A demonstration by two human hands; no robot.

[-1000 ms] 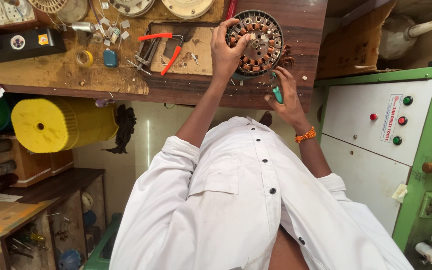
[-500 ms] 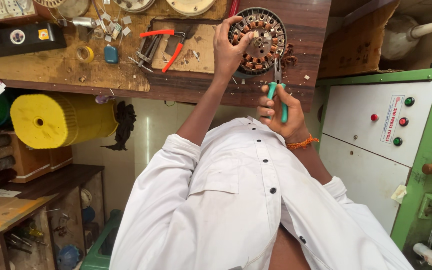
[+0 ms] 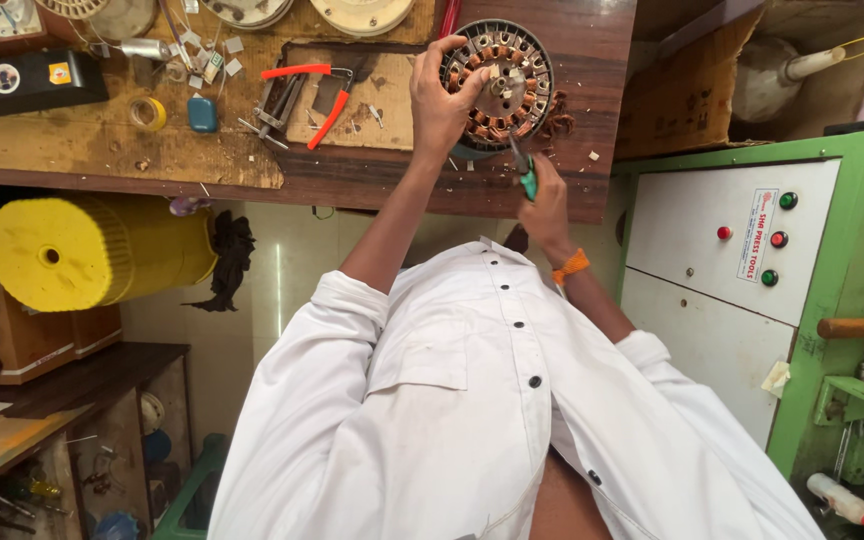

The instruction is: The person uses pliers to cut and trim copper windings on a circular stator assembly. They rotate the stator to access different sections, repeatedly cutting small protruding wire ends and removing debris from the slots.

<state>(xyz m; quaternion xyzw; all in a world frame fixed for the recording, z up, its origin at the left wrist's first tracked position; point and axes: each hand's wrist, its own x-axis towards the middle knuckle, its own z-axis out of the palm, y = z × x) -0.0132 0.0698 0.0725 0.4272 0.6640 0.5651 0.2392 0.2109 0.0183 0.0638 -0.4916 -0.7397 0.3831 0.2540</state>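
On the wooden worktop [image 3: 102,150] a round motor stator [image 3: 497,85] with copper windings lies near the right edge. The left hand [image 3: 444,100] is spread over its left rim, fingers gripping it. The right hand [image 3: 544,195], just below the stator, is closed around a green-handled tool [image 3: 526,178], probably small cutters, its tip at the windings. Red-handled pliers [image 3: 307,95] lie apart to the left.

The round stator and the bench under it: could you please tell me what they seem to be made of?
The stator looks like dull grey metal, probably steel, with reddish-brown coils that look like copper wire in its slots. The bench looks like unfinished wood: brown, grainy, worn and scratched. The left hand grips the stator; the right hand holds a green-handled tool, its grip likely plastic.
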